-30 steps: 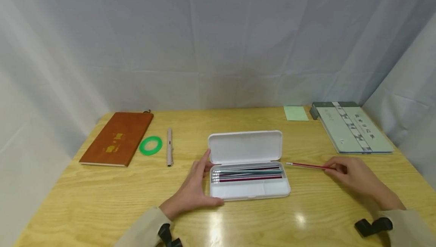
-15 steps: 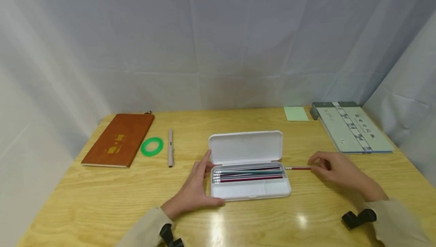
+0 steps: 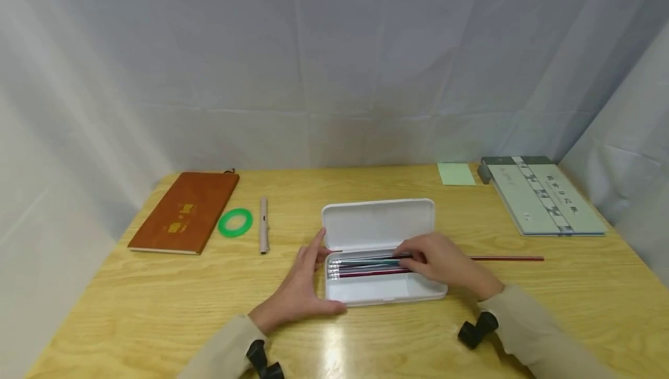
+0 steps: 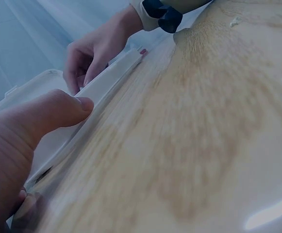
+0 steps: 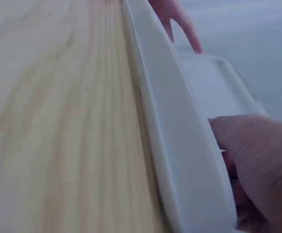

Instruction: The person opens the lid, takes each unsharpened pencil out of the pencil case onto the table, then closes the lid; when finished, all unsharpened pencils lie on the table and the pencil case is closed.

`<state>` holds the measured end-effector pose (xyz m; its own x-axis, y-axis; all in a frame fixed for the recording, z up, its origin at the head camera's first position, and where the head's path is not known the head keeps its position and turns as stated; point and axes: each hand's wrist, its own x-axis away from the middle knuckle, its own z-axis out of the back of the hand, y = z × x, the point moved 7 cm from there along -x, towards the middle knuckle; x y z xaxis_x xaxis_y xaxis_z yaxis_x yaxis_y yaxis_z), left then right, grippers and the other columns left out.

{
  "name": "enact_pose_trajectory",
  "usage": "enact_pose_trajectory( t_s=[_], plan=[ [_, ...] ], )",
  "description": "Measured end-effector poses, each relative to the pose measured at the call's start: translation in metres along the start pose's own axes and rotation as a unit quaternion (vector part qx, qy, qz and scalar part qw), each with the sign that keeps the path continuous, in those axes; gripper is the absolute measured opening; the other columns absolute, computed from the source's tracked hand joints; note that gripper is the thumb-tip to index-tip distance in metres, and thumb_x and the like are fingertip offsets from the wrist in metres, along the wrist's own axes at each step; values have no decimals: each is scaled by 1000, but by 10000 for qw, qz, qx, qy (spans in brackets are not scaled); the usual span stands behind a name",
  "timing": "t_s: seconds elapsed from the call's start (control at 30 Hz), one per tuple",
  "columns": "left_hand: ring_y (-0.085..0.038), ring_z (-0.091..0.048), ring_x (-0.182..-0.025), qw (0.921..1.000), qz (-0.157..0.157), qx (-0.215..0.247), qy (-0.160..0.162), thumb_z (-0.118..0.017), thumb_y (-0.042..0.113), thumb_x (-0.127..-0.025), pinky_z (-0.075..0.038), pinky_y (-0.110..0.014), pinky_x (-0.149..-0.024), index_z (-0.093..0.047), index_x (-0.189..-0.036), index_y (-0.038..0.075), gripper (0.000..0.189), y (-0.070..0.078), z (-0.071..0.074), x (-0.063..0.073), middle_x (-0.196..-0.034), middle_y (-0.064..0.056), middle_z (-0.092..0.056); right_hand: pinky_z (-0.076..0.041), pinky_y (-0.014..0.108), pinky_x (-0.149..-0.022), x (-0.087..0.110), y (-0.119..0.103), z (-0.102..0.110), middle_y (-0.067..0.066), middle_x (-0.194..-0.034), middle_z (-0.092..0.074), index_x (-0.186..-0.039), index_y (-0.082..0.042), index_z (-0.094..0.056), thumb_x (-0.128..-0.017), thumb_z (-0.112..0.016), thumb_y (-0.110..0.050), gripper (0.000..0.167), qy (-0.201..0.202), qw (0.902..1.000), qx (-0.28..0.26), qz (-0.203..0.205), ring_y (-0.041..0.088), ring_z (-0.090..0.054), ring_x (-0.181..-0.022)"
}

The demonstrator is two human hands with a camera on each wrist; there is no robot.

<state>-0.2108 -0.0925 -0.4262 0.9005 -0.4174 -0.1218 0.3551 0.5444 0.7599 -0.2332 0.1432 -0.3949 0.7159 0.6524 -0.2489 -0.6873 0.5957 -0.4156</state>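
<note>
While the spread left hand [image 3: 298, 293] holds the case [image 3: 368, 293], the curled right hand [image 3: 439, 260] apparently pinches a pencil [image 3: 384, 262].

The left forearm [image 3: 222, 349] is angled in from the near left of the white case [image 3: 366, 293]. The left hand [image 3: 294, 293] is spread around the left end of the case, its thumb set against the front wall and its index finger stretched to the lid's left edge. The right forearm [image 3: 540, 332] is brought in from the near right of the case. The right hand [image 3: 443, 261] is arched over its right half, thumb and bent index finger lowered inside; whether anything is pinched there cannot be told.
</note>
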Motion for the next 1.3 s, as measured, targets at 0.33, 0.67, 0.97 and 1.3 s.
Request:
enact_pose_trajectory(
  t_s=[0.33,0.67,0.97,1.3],
  plan=[
    [-17,-46,-118,10000,-40,-18,24,-92,40,-53,-42,-42,-106,-1,-156,27,138,0,0,0,-131,-2,-45,-32,15,-50,-24,-23,-19,-14,-55,-47,-95,-14,-74,-87,-71,-19,10,-253,9991,352,-13,-4,-35,-51],
    [-17,-46,-117,10000,-25,-69,18,-92,40,-52,-42,-42,-106,-2,-156,26,138,0,1,0,-131,-2,-46,-33,15,-49,-25,-27,-18,-13,-57,-48,-90,-14,-70,-88,-70,-18,5,-230,9987,430,-136,-3,-36,-51],
    [-17,-46,-116,10000,-42,-57,19,-92,41,-52,-43,-42,-105,-2,-156,26,138,0,0,-1,-131,-2,-46,-35,16,-49,10,-4,14,-15,-58,-44,-92,-14,-69,-90,-67,-16,4,218,9978,495,-384,-4,-32,-51],
    [-17,-47,-116,9999,-93,-65,85,-92,42,-51,-43,-43,-104,-2,-156,25,139,0,0,-2,-129,-2,-47,-30,16,-45,87,43,61,-21,-59,-40,-88,-17,-71,-84,-73,-11,8,962,9886,768,-865,-7,-30,-52]
  ],
)
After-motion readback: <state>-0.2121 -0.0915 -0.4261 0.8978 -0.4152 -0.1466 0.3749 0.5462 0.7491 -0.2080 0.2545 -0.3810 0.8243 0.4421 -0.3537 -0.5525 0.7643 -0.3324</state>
